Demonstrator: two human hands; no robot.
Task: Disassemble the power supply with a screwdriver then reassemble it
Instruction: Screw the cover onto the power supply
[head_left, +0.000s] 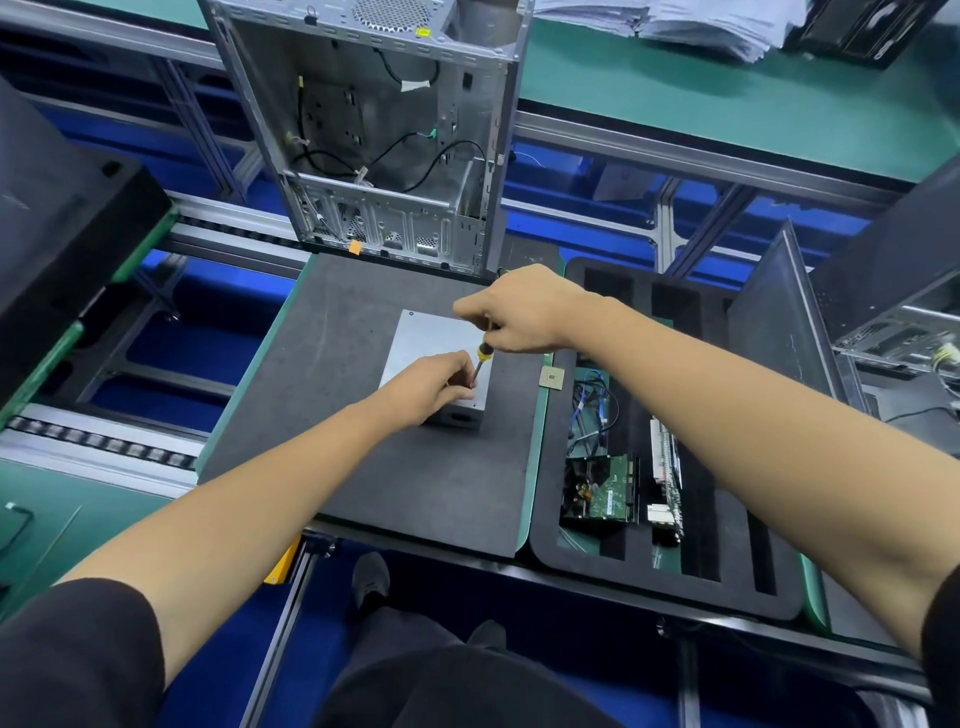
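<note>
The power supply (434, 345), a plain grey metal box, is laid flat on the dark foam mat (322, 374) near the middle of the worktop, with the stripped PC case (384, 135) stood up at its 12 o'clock and the foam parts tray (566, 551) at its 3 o'clock. The screwdriver (483, 356), yellow-and-black handled, is gripped in the right hand (524, 312) and tilted down toward the box's near right corner. The left hand (434, 382) is curled around the shaft close to the tip, so the bit is guided there; the screw itself is hidden by the fingers.

Looks like a corner lid screw is being worked. Best results are probably had if the shaft is brought more upright before torque is applied, since a slanted bit is easily cammed out. Firm downward pressure should be kept, and the box should be pinned so it isn't spun on the foam. Fingertips are better kept off the tip in case it slips.
</note>
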